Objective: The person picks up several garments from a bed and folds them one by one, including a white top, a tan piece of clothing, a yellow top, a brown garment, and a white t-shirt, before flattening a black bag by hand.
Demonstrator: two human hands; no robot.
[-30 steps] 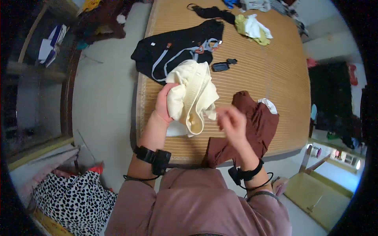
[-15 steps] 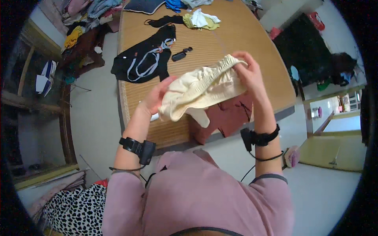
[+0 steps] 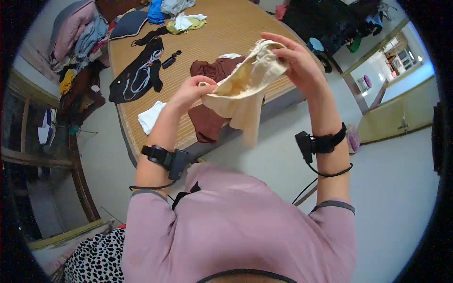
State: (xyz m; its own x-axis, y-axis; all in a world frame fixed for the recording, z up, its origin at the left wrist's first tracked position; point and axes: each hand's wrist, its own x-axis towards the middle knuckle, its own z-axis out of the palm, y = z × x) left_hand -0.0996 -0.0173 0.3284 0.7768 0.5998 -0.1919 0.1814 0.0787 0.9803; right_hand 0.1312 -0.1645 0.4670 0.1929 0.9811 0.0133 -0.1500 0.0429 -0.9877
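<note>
A cream garment with a gathered elastic waistband is stretched between my two hands above the near edge of a bed-like surface. My left hand pinches its left end, thumb and fingers closed on the cloth. At the upper right, my right hand grips the gathered edge, its fingertips partly hidden by fabric. The opening faces up, and a blurred loose part hangs below. Behind and under it lies a maroon garment, partly covered from view. A folded white cloth rests beside my left forearm.
A woven mat covers the raised surface. Farther left lie a black garment with grey straps, small black items, and yellow-green and white clothes. Cables hang from black wrist devices. Spotted fabric is at lower left.
The garment has turned more upright, its right end raised with my right hand and a part swinging below. The view has shifted, so the bed appears farther left and more maroon cloth shows.
</note>
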